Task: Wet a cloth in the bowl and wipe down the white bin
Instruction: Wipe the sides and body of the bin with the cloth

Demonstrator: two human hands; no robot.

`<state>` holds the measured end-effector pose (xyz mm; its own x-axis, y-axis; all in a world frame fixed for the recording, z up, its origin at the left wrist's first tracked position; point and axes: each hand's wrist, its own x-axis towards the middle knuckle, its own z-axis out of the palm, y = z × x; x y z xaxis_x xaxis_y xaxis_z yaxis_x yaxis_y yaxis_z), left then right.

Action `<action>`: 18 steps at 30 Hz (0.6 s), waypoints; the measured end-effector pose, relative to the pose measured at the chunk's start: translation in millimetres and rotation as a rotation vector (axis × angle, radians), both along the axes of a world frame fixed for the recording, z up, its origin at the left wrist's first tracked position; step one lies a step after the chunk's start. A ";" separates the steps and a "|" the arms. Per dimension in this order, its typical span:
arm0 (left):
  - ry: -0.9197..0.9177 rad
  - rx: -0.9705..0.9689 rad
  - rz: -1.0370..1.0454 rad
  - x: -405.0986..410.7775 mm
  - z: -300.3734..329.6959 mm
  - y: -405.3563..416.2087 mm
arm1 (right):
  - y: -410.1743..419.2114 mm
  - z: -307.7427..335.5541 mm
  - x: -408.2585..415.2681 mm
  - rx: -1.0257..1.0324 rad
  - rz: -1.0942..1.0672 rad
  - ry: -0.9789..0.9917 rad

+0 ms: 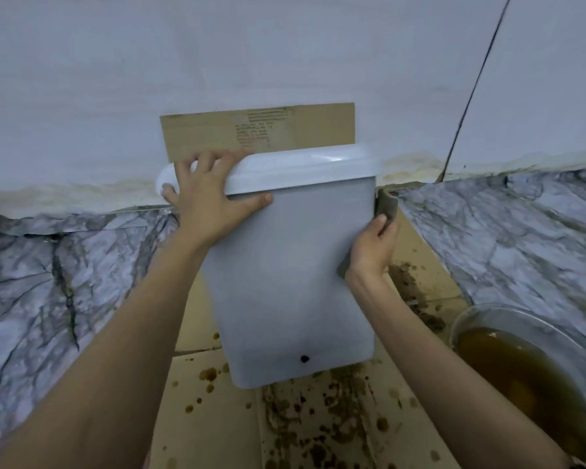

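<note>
The white bin (285, 265) stands on stained cardboard, its lid on, with one dark spot near the bottom of its front. My left hand (207, 194) grips the lid's left front corner, fingers over the top and thumb on the front face. My right hand (374, 245) presses a grey-brown cloth (386, 204) against the bin's right side wall, thumb at the front edge. Most of the cloth is hidden behind the hand and the bin. At the lower right sits the glass bowl (481, 316) holding murky brown water.
Flattened cardboard (210, 418) spotted with brown drips covers the floor under the bin. Another cardboard piece (318, 126) leans on the white wall behind it. Marble-patterned flooring (48, 292) lies to either side. A dark line runs down the wall at the right.
</note>
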<state>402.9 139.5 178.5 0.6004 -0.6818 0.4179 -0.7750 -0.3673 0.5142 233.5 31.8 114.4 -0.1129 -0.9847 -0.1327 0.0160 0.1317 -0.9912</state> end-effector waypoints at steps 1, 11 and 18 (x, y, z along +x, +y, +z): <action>-0.013 -0.004 0.004 -6.9 0.6 7.4 | -1.4 11.7 -4.7 -0.008 0.023 -0.077; -0.109 0.023 -0.099 -87.2 -1.6 92.5 | 52.0 111.1 -81.1 -0.325 -0.053 -0.258; -0.046 0.160 -0.098 -109.8 5.9 119.0 | 78.4 103.4 -73.4 -0.393 0.208 0.434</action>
